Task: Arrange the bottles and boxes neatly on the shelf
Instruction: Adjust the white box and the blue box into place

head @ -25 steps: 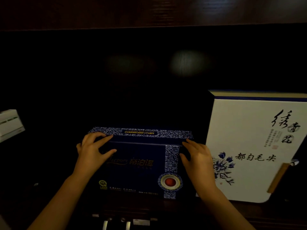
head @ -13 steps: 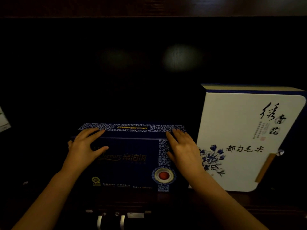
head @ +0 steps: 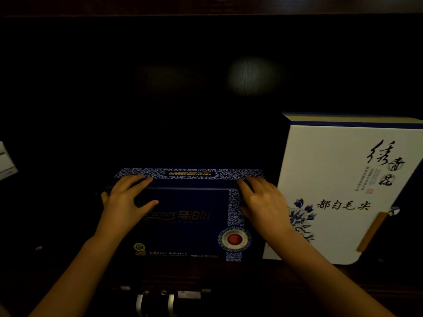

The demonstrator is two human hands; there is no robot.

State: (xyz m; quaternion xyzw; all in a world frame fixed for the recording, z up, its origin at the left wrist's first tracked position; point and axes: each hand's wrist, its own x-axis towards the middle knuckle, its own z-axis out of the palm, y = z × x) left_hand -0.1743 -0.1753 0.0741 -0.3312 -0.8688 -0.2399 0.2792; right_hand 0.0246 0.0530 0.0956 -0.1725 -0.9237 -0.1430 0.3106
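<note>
A dark blue box (head: 190, 227) with a blue-and-white patterned band and a red round seal stands upright on the dark shelf, at the middle. My left hand (head: 124, 203) grips its upper left corner, fingers over the top edge and thumb on the front face. My right hand (head: 263, 203) grips its upper right corner the same way. Just right of it stands a taller white box (head: 338, 179) with black calligraphy and a blue flower, upright and close to my right hand.
A white box (head: 6, 160) shows partly at the far left edge. The shelf interior behind the boxes is dark, with a faint light spot on the back panel (head: 253, 75). Metal handles (head: 155, 302) sit below the shelf's front edge (head: 229, 274).
Both hands stay on the blue box's top corners. The right hand has slid a little leftward along the top, and the view has shifted slightly.
</note>
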